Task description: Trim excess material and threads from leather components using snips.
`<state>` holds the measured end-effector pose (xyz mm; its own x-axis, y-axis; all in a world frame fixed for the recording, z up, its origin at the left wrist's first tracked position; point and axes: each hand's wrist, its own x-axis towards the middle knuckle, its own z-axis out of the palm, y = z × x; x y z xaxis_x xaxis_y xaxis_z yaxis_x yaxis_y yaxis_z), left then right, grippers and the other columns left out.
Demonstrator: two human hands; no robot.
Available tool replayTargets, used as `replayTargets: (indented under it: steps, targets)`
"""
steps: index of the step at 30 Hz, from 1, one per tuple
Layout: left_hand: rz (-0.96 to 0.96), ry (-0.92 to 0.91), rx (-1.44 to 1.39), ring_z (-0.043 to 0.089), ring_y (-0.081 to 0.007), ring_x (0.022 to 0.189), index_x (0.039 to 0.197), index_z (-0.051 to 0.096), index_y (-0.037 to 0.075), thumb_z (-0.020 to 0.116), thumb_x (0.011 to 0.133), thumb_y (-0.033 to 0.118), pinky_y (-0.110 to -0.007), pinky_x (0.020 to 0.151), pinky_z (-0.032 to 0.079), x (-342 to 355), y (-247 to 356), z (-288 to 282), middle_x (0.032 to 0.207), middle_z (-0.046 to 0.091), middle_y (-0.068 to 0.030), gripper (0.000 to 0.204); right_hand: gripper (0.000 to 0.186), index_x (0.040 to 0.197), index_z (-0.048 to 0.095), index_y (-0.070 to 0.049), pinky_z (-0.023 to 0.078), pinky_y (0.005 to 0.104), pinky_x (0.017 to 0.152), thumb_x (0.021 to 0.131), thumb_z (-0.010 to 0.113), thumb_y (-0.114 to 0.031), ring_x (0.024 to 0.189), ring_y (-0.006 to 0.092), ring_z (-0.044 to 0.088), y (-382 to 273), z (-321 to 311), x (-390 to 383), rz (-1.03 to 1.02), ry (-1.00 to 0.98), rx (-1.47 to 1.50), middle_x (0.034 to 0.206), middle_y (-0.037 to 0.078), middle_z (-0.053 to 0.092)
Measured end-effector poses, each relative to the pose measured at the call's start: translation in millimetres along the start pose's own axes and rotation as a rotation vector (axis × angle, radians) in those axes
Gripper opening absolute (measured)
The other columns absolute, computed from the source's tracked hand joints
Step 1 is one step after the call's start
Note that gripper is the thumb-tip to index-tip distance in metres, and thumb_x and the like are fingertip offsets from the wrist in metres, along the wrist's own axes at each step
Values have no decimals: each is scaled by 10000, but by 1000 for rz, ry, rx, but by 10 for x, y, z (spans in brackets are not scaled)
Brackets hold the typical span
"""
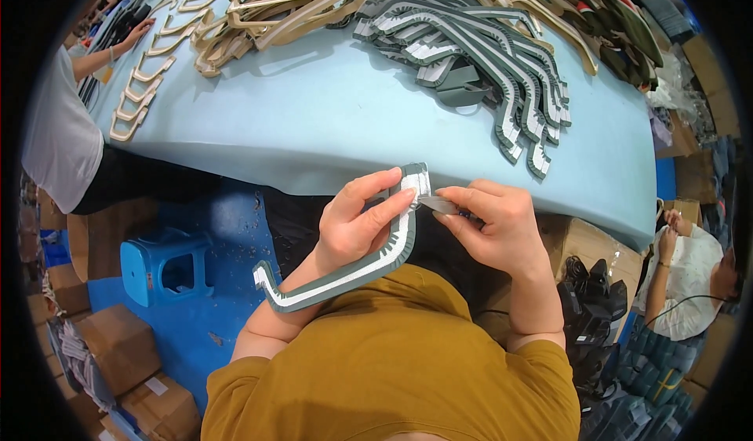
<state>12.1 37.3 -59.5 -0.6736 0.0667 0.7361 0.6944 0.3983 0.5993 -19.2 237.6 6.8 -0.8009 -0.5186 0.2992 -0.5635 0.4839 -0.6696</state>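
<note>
My left hand point(362, 220) grips a long curved grey-and-white strip with a notched edge point(369, 264), thumb and fingers pinching it near its upper end. The strip bends down and left below my wrist. My right hand point(496, 223) holds a small metal blade-like tool point(439, 203) whose tip touches the strip's top end. Both hands are just in front of the light blue table point(314, 119), above my lap.
A pile of matching grey strips point(478, 57) lies on the table, with tan curved pieces point(259, 10) at the back left. A person in white point(59, 135) works at the left, another point(690, 272) sits at the right. A blue stool point(165, 264) and cardboard boxes point(118, 347) stand on the floor.
</note>
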Motion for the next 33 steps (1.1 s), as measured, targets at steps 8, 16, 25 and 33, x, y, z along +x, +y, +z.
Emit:
replayTargets:
  steps: [8, 16, 25, 33]
  targets:
    - [-95, 32, 35, 616, -180, 783, 939, 665, 14, 678, 671, -92, -238, 660, 506, 156, 109, -46, 958, 588, -129, 288, 238, 936, 615, -39, 382, 221, 465, 710, 689, -50, 493, 104, 469, 72, 53, -8, 65, 150, 244, 682, 50, 560]
    - [-278, -74, -133, 606, -160, 704, 913, 633, -1, 658, 704, -77, -231, 573, 483, 107, 202, -9, 832, 609, -111, 224, 288, 963, 576, -30, 336, 206, 425, 700, 679, 25, 492, 84, 441, 116, 351, 87, -221, 118, 279, 628, 33, 488]
    - [-1031, 246, -751, 624, -127, 642, 943, 574, 24, 567, 861, 83, -236, 579, 513, 218, 252, -152, 823, 634, -60, 102, 216, 769, 491, -21, 322, 205, 503, 870, 557, -200, 532, 55, 392, 314, 142, 50, 416, 186, 543, 570, -26, 433]
    - [-1170, 324, -1041, 623, -127, 625, 910, 598, -1, 569, 861, 107, -242, 582, 517, 255, 156, -236, 815, 637, -68, 122, 255, 945, 596, -20, 438, 252, 492, 706, 677, -56, 583, 163, 555, -45, 191, 74, 127, 110, 157, 766, 80, 569]
